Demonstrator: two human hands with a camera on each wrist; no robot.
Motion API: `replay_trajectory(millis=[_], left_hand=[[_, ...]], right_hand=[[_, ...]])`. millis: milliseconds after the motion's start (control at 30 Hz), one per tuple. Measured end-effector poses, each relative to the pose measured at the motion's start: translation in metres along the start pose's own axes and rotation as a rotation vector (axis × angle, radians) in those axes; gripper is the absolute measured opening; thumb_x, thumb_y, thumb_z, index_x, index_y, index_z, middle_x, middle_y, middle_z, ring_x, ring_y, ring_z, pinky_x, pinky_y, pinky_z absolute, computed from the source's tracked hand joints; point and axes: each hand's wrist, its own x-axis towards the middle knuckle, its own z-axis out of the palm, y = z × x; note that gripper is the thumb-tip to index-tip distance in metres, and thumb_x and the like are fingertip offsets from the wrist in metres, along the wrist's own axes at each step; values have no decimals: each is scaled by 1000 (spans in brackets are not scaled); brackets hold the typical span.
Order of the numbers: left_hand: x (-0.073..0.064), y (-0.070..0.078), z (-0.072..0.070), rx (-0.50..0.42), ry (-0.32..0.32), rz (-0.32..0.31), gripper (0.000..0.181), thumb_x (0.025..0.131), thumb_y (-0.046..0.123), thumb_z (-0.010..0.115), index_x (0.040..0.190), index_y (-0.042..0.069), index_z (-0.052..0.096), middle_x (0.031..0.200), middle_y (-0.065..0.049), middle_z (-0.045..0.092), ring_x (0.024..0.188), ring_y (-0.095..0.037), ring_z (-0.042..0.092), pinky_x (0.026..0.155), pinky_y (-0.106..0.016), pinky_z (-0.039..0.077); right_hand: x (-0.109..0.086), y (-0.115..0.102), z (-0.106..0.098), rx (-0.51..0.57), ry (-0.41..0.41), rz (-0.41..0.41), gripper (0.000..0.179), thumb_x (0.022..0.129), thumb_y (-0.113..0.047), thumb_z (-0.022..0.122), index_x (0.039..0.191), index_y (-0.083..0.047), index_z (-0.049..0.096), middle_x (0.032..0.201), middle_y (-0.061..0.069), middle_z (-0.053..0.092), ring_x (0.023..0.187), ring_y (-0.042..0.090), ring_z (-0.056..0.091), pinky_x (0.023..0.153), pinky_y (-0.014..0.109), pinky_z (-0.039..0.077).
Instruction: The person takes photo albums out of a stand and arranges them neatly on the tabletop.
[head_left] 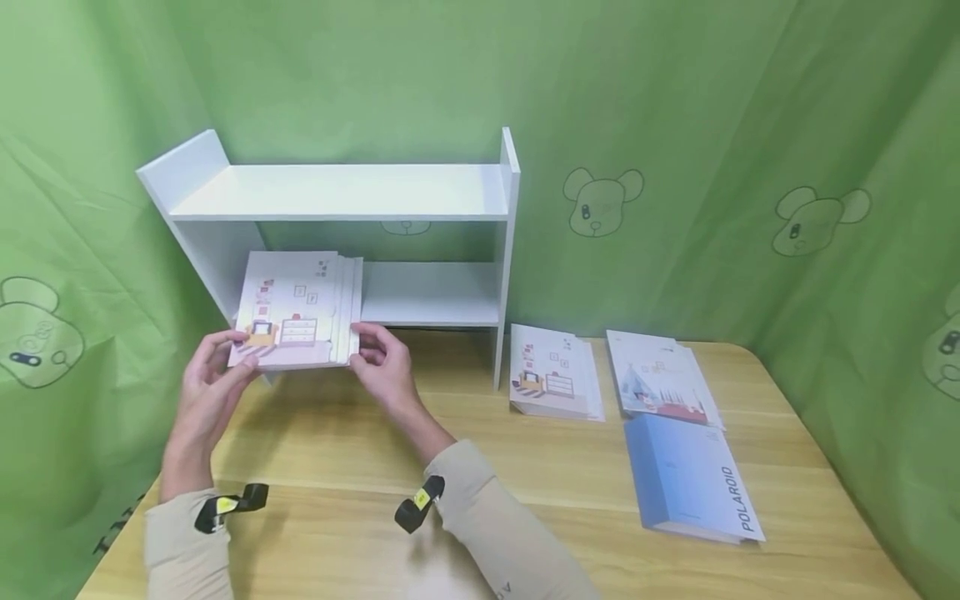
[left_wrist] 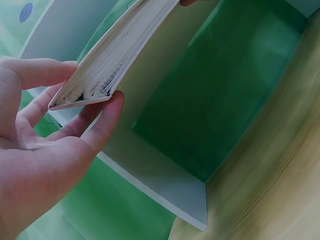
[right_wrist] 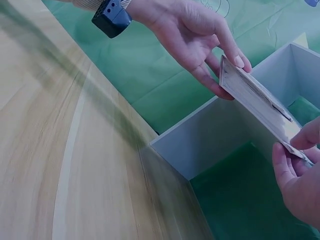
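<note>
A photo album (head_left: 288,308) with a drawn room scene on its pale cover is held up in front of the left part of the shelf's lower board (head_left: 431,293). My left hand (head_left: 206,387) grips its lower left corner, thumb on one side and fingers on the other. At the lower right corner, my right hand (head_left: 386,367) pinches the open page side, where cover and page edges stand staggered. Seen by the left wrist camera, the album's end (left_wrist: 112,55) shows many thin pages between two covers. In the right wrist view, both hands hold it by opposite sides.
A white two-tier shelf (head_left: 341,192) stands at the back left. Right of it on the wooden table (head_left: 495,500) lie a similar album (head_left: 555,371), another with a blue tent drawing (head_left: 660,379), and a blue POLAROID album (head_left: 693,479) nearer me. Green curtains (head_left: 675,108) surround the table.
</note>
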Motion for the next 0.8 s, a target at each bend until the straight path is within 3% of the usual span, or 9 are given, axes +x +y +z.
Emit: replay_trajectory(millis=[200, 533, 800], left_hand=[[-3, 2, -6, 26, -30, -18, 43, 96, -21, 49, 135, -5, 48, 144, -13, 43, 115, -21, 63, 102, -29, 54], [-5, 5, -8, 154, -30, -101, 56, 91, -20, 59, 141, 3, 52, 142, -5, 46, 111, -18, 61, 90, -23, 59], [-7, 5, -8, 192, -64, -75, 57, 93, -18, 59, 145, 2, 49, 140, -5, 49, 108, -17, 64, 88, -25, 60]], right_hand=[[-2, 3, 2, -50, 8, -22, 44, 87, 6, 72, 127, -13, 71, 118, 5, 70, 97, 18, 68, 79, 27, 63], [-6, 7, 0, -95, 13, -39, 47, 86, 7, 72, 128, -15, 70, 115, 1, 69, 94, 14, 67, 79, 26, 62], [-10, 8, -2, -143, 10, -47, 51, 86, 8, 72, 130, -18, 69, 115, -1, 69, 93, 12, 66, 77, 26, 63]])
